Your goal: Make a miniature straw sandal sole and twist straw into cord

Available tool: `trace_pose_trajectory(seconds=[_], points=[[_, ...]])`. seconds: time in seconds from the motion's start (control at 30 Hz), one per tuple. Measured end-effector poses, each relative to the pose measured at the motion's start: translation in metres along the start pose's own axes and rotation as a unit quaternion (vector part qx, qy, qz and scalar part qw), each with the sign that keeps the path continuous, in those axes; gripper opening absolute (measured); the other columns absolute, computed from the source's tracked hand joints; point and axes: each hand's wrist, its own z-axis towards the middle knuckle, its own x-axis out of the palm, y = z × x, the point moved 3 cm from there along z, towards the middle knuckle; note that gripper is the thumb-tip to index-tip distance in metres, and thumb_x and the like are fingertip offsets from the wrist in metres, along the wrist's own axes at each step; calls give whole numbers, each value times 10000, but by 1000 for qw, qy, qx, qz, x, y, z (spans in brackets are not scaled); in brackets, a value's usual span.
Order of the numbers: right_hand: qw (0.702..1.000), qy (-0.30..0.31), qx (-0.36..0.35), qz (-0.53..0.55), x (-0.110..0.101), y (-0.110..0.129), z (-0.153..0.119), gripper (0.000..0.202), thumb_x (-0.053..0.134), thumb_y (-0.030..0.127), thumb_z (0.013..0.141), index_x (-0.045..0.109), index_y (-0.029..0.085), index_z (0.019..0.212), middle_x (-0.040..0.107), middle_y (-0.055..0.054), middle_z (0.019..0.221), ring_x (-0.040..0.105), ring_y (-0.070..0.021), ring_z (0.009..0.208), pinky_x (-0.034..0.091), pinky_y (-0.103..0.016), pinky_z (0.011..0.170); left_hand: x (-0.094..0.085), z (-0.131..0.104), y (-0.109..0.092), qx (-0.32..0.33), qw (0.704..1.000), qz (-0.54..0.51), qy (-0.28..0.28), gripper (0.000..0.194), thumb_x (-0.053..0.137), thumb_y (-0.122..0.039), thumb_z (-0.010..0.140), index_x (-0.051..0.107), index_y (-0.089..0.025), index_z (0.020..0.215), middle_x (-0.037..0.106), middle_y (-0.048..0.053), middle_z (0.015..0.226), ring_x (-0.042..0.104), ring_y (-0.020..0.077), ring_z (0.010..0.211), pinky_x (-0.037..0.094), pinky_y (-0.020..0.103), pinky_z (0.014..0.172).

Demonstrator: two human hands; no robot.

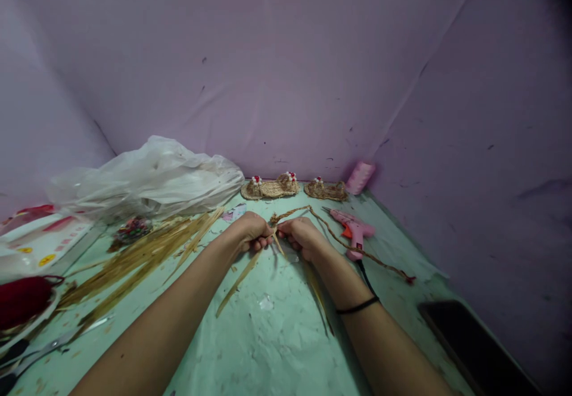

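Both hands meet at the middle of the table, pinching dried plant-fibre strips at the end of a brown braid. My left hand (254, 231) is closed on the fibre strips, and one loose strip (239, 283) trails below it. Fingers curled, my right hand (300, 233) grips the strips close beside the left. The finished length of braid (333, 232) arches behind my right hand and runs right, across the handle of a pink glue gun (356, 232), to a reddish tip. More strip ends (318, 292) hang under my right wrist.
Small woven sandals (272, 189) with red and white beads stand along the wall beside a pink thread spool (360, 177). Leftward lie a fibre bundle (147, 253), a plastic bag (156, 172), scissors (56, 343) and dark red yarn (24, 301). A black phone (478, 345) lies front right.
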Motion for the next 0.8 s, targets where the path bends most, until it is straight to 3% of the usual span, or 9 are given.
trace_pose_trajectory(seconds=[0.23, 0.5, 0.67, 0.8], points=[[998, -60, 4, -12, 2, -1, 2, 190, 556, 141, 551, 416, 176, 427, 258, 90, 268, 200, -46, 274, 128, -209, 296, -1, -1, 0, 1, 1000, 16, 1, 149, 488, -80, 629, 477, -117, 486, 523, 6, 417, 366, 47, 313, 228, 178, 314], [998, -65, -2, 16, 4, 0, 3, 190, 570, 132, 561, 429, 166, 440, 308, 86, 321, 289, -49, 318, 209, -195, 329, -1, -3, -2, 13, 996, 86, -33, 106, 486, -113, 578, 518, -113, 476, 535, 23, 424, 357, 67, 292, 238, 211, 328], [997, -70, -7, 27, 4, -2, 6, 188, 591, 130, 548, 438, 166, 446, 329, 86, 319, 302, -53, 311, 220, -195, 327, -4, -1, -2, 61, 978, 163, -116, 57, 519, -132, 529, 563, -122, 494, 441, -7, 371, 398, 102, 375, 239, 219, 385], [997, -70, -4, 31, 4, -3, 5, 181, 589, 117, 545, 446, 167, 446, 321, 88, 302, 283, -52, 288, 210, -198, 313, -5, -9, -8, 117, 936, 256, -210, 36, 551, -157, 500, 577, -132, 508, 460, 8, 436, 456, 134, 499, 252, 222, 434]])
